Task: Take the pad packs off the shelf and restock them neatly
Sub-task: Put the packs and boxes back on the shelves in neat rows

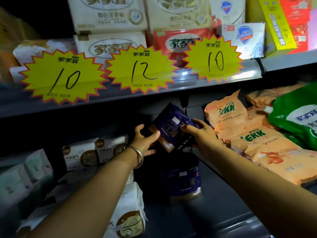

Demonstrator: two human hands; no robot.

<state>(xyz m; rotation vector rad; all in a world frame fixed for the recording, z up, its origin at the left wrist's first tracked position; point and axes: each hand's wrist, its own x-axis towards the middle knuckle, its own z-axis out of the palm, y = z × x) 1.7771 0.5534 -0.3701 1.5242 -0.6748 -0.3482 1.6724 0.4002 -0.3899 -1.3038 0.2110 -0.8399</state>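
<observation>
Head view, pretty dim down on the lower shelf [223,212]. Going left to right: pale pad packs [80,156] lined up around 8 o'clock, one white cat-print pack [130,215] standing closer in at 6 o'clock. Left hand [145,140] reaching in just left of centre, silver bangle [138,156] on the wrist, fingers and thumb curled round the left edge of a dark blue pad pack [171,126]. That pack held up off the shelf near dead centre, tilted, top corner leaning toward 11 o'clock. Right hand [199,133] gripping the same pack from the right side, thumb across its front, fingers wrapped behind. Second dark blue pack [185,181] standing upright on the shelf right below, at roughly 6 o'clock from the held one. Orange washing powder bags [243,133] stacked over at 3 o'clock, green refill pouch [295,117] further right. Up top, three yellow starburst price tags [142,69] from 10 to 1 o'clock reading 10, 12, 10, soap packs [109,14] behind them.
</observation>
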